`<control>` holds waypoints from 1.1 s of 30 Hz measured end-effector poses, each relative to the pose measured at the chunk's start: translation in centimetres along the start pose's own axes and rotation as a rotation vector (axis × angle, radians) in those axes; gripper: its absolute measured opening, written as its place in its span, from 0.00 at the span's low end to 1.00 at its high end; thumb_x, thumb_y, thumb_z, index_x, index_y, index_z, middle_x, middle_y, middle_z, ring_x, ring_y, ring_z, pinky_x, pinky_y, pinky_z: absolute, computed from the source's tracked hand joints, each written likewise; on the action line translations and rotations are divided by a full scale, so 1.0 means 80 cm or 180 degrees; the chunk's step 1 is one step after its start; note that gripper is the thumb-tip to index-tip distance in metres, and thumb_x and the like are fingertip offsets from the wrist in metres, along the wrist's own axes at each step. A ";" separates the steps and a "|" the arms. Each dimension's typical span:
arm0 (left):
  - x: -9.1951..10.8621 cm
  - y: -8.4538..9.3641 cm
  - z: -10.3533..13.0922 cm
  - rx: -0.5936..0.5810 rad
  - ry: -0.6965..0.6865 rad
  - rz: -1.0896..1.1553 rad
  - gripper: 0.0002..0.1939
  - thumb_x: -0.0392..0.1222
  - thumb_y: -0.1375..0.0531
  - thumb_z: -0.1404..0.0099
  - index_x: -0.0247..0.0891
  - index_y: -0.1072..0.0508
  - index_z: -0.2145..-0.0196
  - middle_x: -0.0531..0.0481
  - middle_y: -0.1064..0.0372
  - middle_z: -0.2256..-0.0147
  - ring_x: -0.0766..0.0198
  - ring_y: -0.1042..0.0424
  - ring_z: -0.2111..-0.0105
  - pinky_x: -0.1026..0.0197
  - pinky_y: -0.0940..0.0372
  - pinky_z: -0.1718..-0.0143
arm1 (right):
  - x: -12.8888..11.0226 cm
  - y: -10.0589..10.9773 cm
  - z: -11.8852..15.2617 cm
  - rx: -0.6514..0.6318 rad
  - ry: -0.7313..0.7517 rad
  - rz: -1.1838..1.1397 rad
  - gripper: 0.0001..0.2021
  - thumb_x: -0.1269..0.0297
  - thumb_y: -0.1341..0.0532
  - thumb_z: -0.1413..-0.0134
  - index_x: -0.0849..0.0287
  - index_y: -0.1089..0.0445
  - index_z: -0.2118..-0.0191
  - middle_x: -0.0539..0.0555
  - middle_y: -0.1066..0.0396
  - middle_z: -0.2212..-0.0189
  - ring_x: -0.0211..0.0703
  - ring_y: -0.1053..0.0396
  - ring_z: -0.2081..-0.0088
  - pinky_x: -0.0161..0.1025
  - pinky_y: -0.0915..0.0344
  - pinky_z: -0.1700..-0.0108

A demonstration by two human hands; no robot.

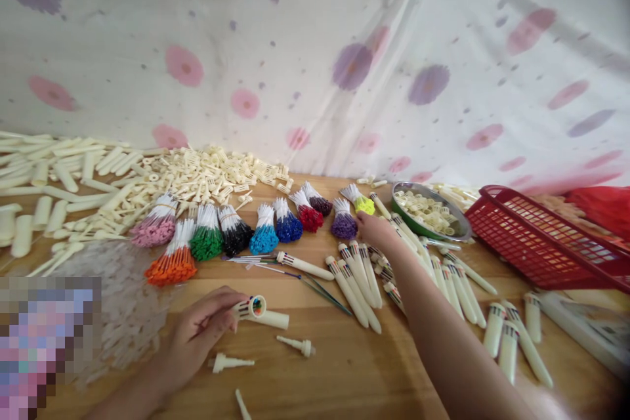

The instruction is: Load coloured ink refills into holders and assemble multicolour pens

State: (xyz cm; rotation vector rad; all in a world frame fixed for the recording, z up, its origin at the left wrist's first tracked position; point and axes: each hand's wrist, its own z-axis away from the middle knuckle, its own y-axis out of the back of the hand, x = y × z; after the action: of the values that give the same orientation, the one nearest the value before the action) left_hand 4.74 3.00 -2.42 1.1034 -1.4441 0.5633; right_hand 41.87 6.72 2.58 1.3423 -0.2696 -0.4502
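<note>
My left hand (209,325), low and left of centre, is closed round the upper barrel of a multicolour pen (251,308). Its round open end faces me, with coloured bits inside. A plain cream tube (270,319) lies just behind it. My right hand (373,228) reaches out to the yellow-tipped refill bundle (364,203), beside the purple-tipped bundle (343,220). Its fingers are bent together there; what they pinch is hidden. Near my left hand lie loose cream plungers with thin stems (298,345). A multicolour pen (305,265) and tweezers (327,295) lie farther back.
Refill bundles in several colours, such as orange (170,262) and green (207,239), line the table. Cream parts (211,174) are heaped behind. Assembled pens (354,282) lie under and around my right arm. A metal bowl (460,226) and red basket (522,243) stand right.
</note>
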 end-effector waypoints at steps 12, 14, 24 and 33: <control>0.004 -0.001 -0.001 -0.0014 -0.0089 0.0103 0.10 0.40 0.44 0.39 0.43 0.23 0.62 0.53 0.30 0.77 0.65 0.29 0.76 0.68 0.34 0.74 | 0.002 -0.013 0.012 0.0017 0.0298 -0.1100 0.12 0.62 0.50 0.38 0.63 0.33 0.65 0.51 0.29 0.70 0.34 0.31 0.71 0.35 0.33 0.68; 0.010 -0.003 -0.003 0.0023 -0.0152 0.0163 0.09 0.40 0.43 0.40 0.42 0.23 0.64 0.54 0.30 0.78 0.66 0.29 0.77 0.68 0.34 0.74 | 0.002 -0.017 0.016 0.0097 0.0433 -0.1313 0.14 0.64 0.52 0.38 0.62 0.35 0.72 0.50 0.28 0.74 0.34 0.31 0.74 0.32 0.35 0.70; 0.008 -0.007 0.000 0.0138 0.0168 0.0450 0.10 0.45 0.43 0.40 0.38 0.26 0.64 0.52 0.27 0.76 0.67 0.31 0.80 0.68 0.34 0.77 | -0.021 0.031 0.137 -0.0093 0.1231 -0.2272 0.15 0.55 0.46 0.47 0.60 0.32 0.76 0.53 0.28 0.75 0.38 0.32 0.74 0.33 0.38 0.73; 0.017 -0.001 0.005 -0.0355 -0.0046 -0.0715 0.10 0.43 0.47 0.37 0.39 0.27 0.64 0.52 0.29 0.74 0.67 0.33 0.78 0.67 0.37 0.74 | -0.048 0.022 0.172 -0.3150 0.1992 -0.3756 0.15 0.61 0.41 0.51 0.63 0.38 0.83 0.50 0.33 0.86 0.30 0.35 0.84 0.25 0.42 0.84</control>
State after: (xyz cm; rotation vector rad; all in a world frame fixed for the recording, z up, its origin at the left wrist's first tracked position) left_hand 4.75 2.21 -1.25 1.1640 -1.3260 0.3128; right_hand 32.67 -3.24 7.52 0.4579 1.1986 -0.9263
